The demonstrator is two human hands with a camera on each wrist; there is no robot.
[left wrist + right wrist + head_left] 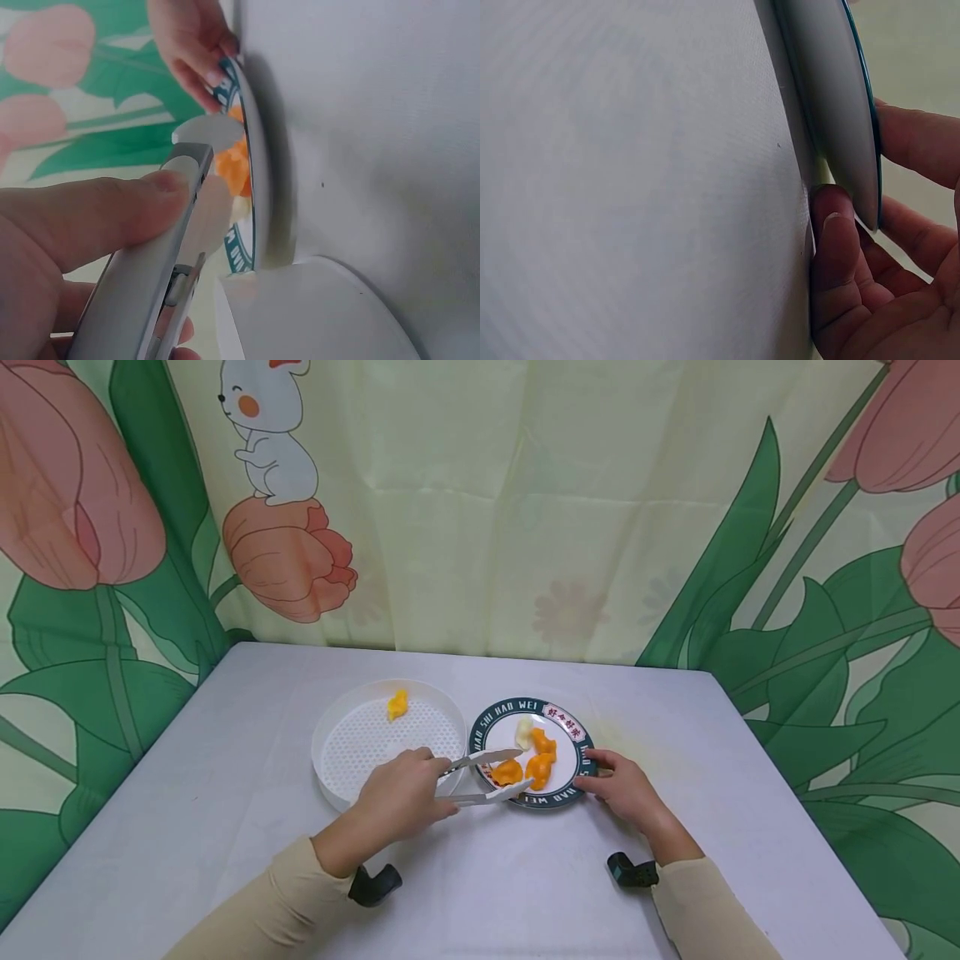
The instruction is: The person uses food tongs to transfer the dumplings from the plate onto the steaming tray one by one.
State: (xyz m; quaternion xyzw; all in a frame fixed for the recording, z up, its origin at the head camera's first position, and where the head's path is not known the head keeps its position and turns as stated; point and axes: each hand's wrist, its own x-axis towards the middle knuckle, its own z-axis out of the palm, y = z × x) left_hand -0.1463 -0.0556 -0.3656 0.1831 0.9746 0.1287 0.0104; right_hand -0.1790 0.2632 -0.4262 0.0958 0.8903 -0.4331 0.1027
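Observation:
My left hand [408, 789] grips a pair of tongs [139, 277] by the silver handles, thumb on one arm. In the head view the tongs' two arms are spread apart over the plate [558, 797], which is white with a dark green lettered rim. Orange lumpy pieces [540, 768] and a pale one [524, 732] lie on it, one orange piece between the tong ends; contact cannot be told. My right hand [618, 783] holds the plate's right rim. In the right wrist view, one digit sits under the rim and others touch its edge.
Left of the plate and close beside it stands a round white tray [352, 735] with a dotted base. A yellow piece [397, 704] lies near its back. Both stand on a white-covered table [487, 893], with a printed curtain [465, 527] behind.

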